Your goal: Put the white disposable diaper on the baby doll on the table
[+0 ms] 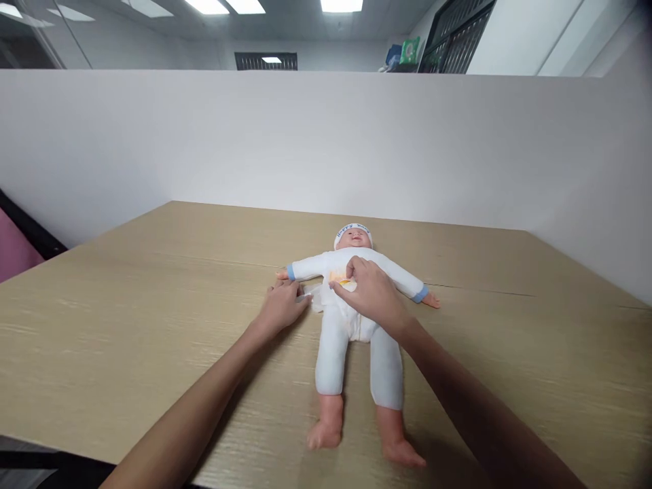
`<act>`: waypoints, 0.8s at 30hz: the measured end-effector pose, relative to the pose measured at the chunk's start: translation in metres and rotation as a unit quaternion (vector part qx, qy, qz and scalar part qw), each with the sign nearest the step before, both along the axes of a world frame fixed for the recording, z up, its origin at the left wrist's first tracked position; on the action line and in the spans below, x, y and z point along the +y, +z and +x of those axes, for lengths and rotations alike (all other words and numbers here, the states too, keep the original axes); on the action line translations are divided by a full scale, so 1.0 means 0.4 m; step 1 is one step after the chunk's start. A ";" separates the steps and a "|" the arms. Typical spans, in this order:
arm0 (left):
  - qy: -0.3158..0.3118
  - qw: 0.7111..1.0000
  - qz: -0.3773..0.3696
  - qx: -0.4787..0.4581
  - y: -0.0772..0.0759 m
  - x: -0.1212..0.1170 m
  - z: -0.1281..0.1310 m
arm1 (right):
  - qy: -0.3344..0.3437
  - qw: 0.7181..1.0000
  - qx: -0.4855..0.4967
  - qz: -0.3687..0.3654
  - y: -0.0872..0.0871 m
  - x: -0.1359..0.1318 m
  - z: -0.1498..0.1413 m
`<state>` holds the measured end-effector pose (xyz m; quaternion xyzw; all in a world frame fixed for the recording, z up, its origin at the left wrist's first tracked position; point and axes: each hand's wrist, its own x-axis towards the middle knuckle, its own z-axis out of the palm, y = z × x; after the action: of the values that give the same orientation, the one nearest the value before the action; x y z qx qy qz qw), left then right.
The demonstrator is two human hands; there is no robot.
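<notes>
A baby doll (333,353) in white clothes with blue cuffs and a printed headband lies on its back, arms spread and feet toward me. Around its hips is a white diaper (360,329) with an orange print at the waist. My left hand (282,303) rests beside the doll's hip, its fingers closed on the diaper's loose side tab (316,297). Over the doll's belly, my right hand (371,292) is bent with thumb and index finger curved at the front waistband. Whether the right fingertips pinch the band is hard to make out.
The doll lies on a wood-grain table (127,326). A white partition wall (285,142) rises behind the table's far edge and along the right. Something pink with a black edge (17,241) stands off the table's left side.
</notes>
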<state>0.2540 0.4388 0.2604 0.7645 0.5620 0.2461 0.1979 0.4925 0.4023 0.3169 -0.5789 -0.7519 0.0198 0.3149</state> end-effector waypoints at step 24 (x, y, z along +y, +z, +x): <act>-0.035 0.965 0.018 -0.259 0.090 -0.074 0.174 | 0.012 0.998 0.050 -0.043 -0.007 0.025 0.040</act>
<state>0.3235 0.4091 0.2965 0.6973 0.4596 0.4392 0.3312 0.5087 0.4125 0.3139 -0.5811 -0.7407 0.0847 0.3264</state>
